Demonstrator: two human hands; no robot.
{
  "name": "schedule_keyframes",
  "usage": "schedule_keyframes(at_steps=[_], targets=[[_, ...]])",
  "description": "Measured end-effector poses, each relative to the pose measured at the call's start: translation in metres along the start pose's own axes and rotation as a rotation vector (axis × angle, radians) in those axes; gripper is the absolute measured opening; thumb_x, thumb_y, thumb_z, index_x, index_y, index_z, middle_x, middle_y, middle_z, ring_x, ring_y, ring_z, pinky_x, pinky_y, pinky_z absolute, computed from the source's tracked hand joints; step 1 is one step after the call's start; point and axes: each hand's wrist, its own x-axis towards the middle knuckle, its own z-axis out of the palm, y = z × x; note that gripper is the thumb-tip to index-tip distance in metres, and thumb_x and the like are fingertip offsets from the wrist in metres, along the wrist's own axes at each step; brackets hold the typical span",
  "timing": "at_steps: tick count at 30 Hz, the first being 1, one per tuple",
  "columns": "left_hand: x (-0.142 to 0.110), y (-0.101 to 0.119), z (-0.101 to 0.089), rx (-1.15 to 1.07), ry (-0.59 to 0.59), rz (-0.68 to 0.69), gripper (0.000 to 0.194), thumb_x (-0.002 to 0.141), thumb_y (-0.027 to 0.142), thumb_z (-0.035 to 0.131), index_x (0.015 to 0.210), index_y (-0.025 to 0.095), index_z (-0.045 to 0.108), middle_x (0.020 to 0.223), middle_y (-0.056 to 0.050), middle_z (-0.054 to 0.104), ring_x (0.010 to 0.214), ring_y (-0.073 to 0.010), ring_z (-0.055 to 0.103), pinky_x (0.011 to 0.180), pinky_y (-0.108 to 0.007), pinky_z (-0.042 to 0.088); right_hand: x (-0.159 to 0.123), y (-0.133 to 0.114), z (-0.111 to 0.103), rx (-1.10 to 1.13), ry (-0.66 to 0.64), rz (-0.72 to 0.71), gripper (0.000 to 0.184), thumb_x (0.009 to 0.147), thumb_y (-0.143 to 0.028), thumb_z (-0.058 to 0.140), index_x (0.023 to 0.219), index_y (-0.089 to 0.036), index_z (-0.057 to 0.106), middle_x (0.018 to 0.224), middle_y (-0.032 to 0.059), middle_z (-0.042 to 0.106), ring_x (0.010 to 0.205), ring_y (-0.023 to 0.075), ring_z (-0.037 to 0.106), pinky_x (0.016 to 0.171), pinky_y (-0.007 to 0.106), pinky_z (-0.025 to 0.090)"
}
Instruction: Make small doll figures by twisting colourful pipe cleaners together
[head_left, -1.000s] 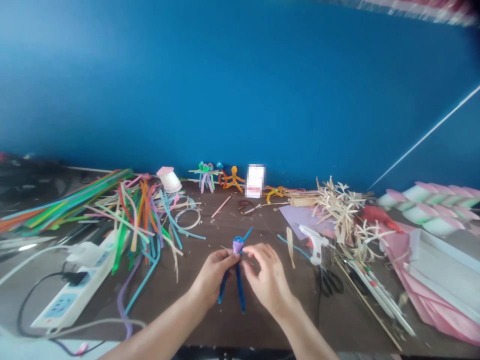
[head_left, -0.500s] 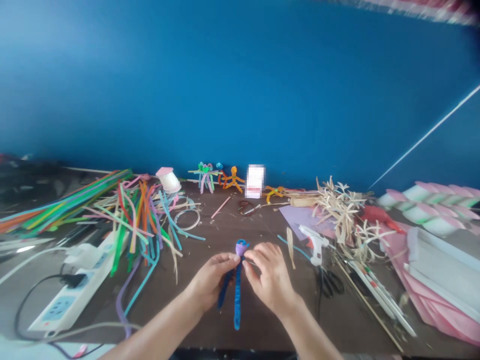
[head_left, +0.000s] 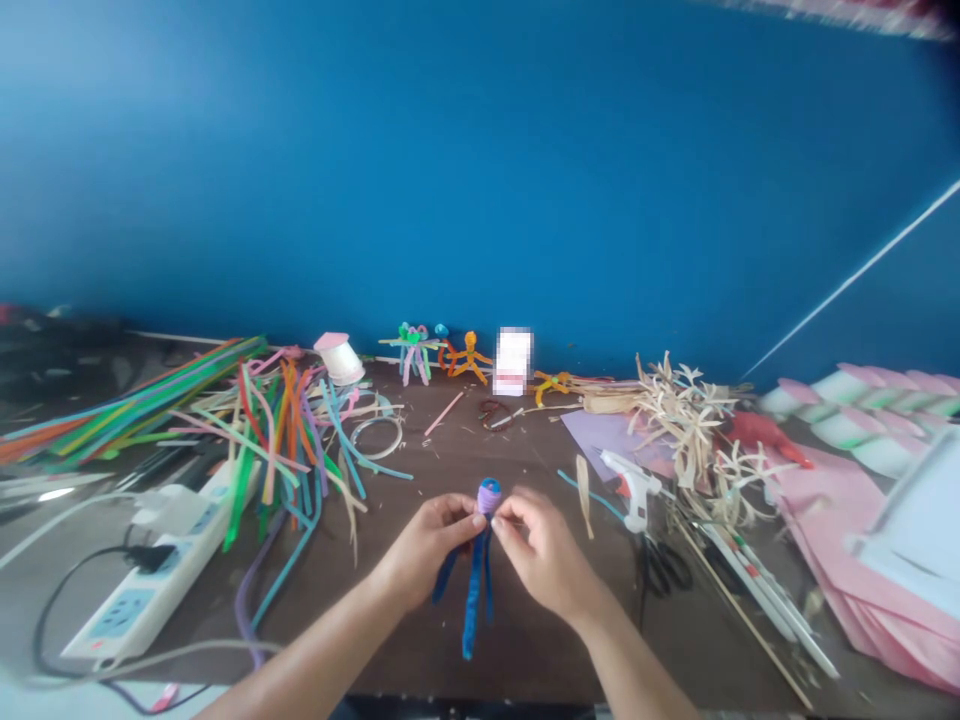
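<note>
Just above the table's near part, my left hand (head_left: pixel 439 548) pinches a blue pipe-cleaner figure (head_left: pixel 472 590) from its left side. Lilac pipe cleaner (head_left: pixel 489 499) is wound round the top of the figure, and several blue strands hang below it. From the right, my right hand (head_left: pixel 544 550) is closed, thumb and forefinger pressed together at the lower edge of the lilac winding. The fingertips hide exactly which strand is between them.
Loose pipe cleaners (head_left: pixel 289 430) and a power strip (head_left: pixel 124 610) with cables lie left. At right are a glue gun (head_left: pixel 636 490), black-handled scissors (head_left: pixel 666 568), dried husk pieces (head_left: pixel 686 425), pink sheets (head_left: pixel 825 520) and a white tray (head_left: pixel 922 530). Small figures (head_left: pixel 470 358) stand against the wall.
The figure has turned so its blue-centred top shows, and another blue strand is visible on its right. My right fingers have closed in. The white tray has shifted right and tilted.
</note>
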Motion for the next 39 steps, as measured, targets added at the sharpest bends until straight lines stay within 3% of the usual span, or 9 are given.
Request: schedule_keyframes(at_steps=[5,9,13,18,22,28,34,39], targets=[[-0.001,-0.003,0.001,-0.003,0.054,0.039,0.025,0.06,0.034,0.072,0.07,0.014,0.06,0.054,0.004,0.053,0.047,-0.006,0.043,0.046,-0.017,0.033,-0.001,0.015,0.018,0.587,-0.079,0.364,0.026,0.08,-0.033,0.05,0.061,-0.015,0.053,0.053,-0.004,0.044,0.052,0.01,0.04,0.051,0.021,0.031],[0.002,-0.008,0.001,-0.013,0.088,0.014,0.025,0.064,0.035,0.069,0.073,0.014,0.059,0.057,0.003,0.055,0.047,-0.0056,0.044,0.046,-0.016,0.032,-0.002,0.017,0.026,0.812,-0.082,0.45,0.018,0.076,-0.029,0.051,0.066,-0.015,0.054,0.058,-0.0028,0.048,0.055,0.01,0.043,0.053,0.021,0.035],[0.006,-0.012,0.0,-0.085,0.192,0.02,0.025,0.061,0.033,0.07,0.074,0.015,0.058,0.059,0.004,0.056,0.048,-0.0054,0.046,0.047,-0.016,0.032,-0.004,0.014,0.028,0.564,-0.04,0.338,0.005,0.07,-0.017,0.052,0.075,-0.017,0.054,0.062,-0.0034,0.049,0.058,0.0113,0.047,0.057,0.023,0.039],[0.006,-0.015,-0.002,-0.125,0.22,0.009,0.026,0.06,0.034,0.071,0.073,0.014,0.059,0.054,0.006,0.052,0.044,-0.0042,0.042,0.045,-0.016,0.031,-0.009,0.013,0.029,-0.046,0.214,0.051,0.026,0.074,-0.01,0.049,0.099,-0.017,0.051,0.08,0.0039,0.054,0.076,0.0183,0.052,0.072,0.033,0.042],[0.004,-0.016,-0.001,-0.153,0.177,-0.044,0.028,0.06,0.035,0.072,0.071,0.014,0.058,0.055,0.005,0.052,0.044,-0.0045,0.042,0.045,-0.016,0.03,-0.009,0.009,0.023,-0.371,0.161,-0.165,0.021,0.079,-0.01,0.047,0.095,-0.021,0.056,0.085,0.0056,0.052,0.081,0.0203,0.049,0.072,0.035,0.039],[0.002,-0.016,0.003,-0.164,0.124,-0.058,0.029,0.061,0.038,0.071,0.069,0.013,0.059,0.054,0.004,0.051,0.044,-0.0046,0.042,0.045,-0.016,0.032,-0.008,0.008,0.022,-0.442,0.188,-0.181,0.011,0.081,-0.015,0.049,0.086,-0.019,0.058,0.08,0.0045,0.053,0.077,0.019,0.049,0.07,0.033,0.037],[0.001,-0.019,0.008,-0.17,0.201,-0.029,0.031,0.057,0.036,0.074,0.07,0.013,0.059,0.057,0.003,0.054,0.044,-0.0047,0.042,0.045,-0.016,0.031,-0.009,0.011,0.032,-0.446,0.303,-0.174,0.009,0.079,-0.014,0.048,0.076,-0.017,0.056,0.078,0.0056,0.054,0.076,0.0194,0.049,0.071,0.034,0.036],[0.002,-0.022,0.006,-0.1,0.186,0.032,0.027,0.062,0.036,0.071,0.073,0.013,0.061,0.059,0.002,0.057,0.047,-0.0057,0.044,0.047,-0.016,0.033,-0.006,0.015,0.036,-0.249,0.36,-0.047,0.009,0.077,-0.013,0.048,0.073,-0.018,0.053,0.076,0.005,0.054,0.077,0.0194,0.05,0.072,0.034,0.039]])
